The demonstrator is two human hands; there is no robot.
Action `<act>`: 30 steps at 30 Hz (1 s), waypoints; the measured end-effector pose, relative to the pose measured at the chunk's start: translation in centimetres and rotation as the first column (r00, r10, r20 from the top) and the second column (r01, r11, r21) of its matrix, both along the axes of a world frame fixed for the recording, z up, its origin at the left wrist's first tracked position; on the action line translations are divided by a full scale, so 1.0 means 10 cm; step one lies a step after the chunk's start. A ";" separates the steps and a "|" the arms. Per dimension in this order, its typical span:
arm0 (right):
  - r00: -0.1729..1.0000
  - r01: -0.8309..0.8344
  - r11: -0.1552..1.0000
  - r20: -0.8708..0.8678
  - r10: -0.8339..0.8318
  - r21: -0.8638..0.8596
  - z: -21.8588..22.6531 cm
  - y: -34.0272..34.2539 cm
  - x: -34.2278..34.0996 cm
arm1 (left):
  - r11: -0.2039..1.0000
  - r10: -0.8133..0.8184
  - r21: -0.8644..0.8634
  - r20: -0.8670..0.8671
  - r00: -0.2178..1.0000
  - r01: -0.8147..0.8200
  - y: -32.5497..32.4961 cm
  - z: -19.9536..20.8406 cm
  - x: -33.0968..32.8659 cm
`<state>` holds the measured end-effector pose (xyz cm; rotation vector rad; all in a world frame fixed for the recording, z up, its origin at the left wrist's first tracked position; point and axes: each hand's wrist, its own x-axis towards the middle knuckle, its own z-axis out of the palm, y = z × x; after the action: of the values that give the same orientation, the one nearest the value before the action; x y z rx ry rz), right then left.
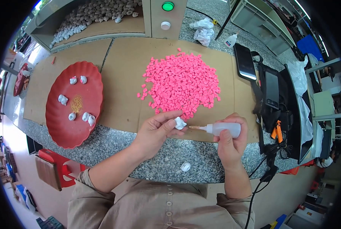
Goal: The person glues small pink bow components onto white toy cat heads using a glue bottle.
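Observation:
Between the thumb and fingers of my left hand (153,133) is a small white figurine (180,123). My right hand (232,143) grips a translucent squeeze bottle (224,129), tilted sideways, with its thin brownish nozzle pointing left at the figurine. The nozzle tip is at or very near the figurine; contact cannot be made out. Just beyond my hands spreads a heap of small pink pieces (184,82) on brown cardboard (121,76). A red scalloped plate (56,110) at the left holds several small white figurines, some with pink bits.
A small white cap-like piece (185,166) lies on the granite edge before me. At the right are a phone (245,63), a black bag (269,87) and orange-handled pliers (278,131). Another bottle (231,40) lies farther back. A lit box (147,23) with many figurines stands at the far side.

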<state>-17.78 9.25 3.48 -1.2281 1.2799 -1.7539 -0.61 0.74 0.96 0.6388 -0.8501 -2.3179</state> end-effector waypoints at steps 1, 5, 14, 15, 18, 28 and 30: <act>1.000 -0.002 1.000 -0.002 0.002 0.005 0.00 0.00 0.00 | 1.000 0.002 0.005 -0.002 1.000 -0.002 -0.01 -0.02 0.00; 0.997 0.013 1.000 -0.081 -0.012 0.019 -0.01 -0.02 0.02 | 1.000 0.011 -0.024 -0.016 1.000 -0.011 -0.02 -0.06 0.00; 0.998 0.014 0.998 -0.065 -0.010 0.053 -0.02 -0.02 0.01 | 0.999 -0.006 -0.040 -0.028 1.000 0.005 -0.01 -0.07 0.00; 0.995 0.025 0.998 -0.096 -0.020 0.050 -0.02 -0.02 0.01 | 0.999 -0.008 -0.046 -0.030 1.000 0.007 0.00 -0.07 0.00; 0.995 0.025 0.999 -0.096 -0.020 0.048 -0.01 -0.02 0.02 | 0.999 0.002 -0.042 -0.016 1.000 -0.003 0.00 -0.08 0.00; 0.990 0.036 0.999 -0.138 -0.031 0.030 -0.02 -0.02 0.01 | 0.999 -0.017 -0.048 0.006 1.000 0.017 0.00 -0.07 0.00; 0.991 0.033 0.999 -0.129 -0.029 0.031 -0.03 -0.02 0.01 | 0.998 -0.023 -0.053 -0.006 1.000 0.022 -0.01 -0.09 0.01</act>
<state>-17.67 9.01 3.20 -1.3277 1.4031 -1.6916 -0.50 0.65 0.10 0.6019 -0.9173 -2.3082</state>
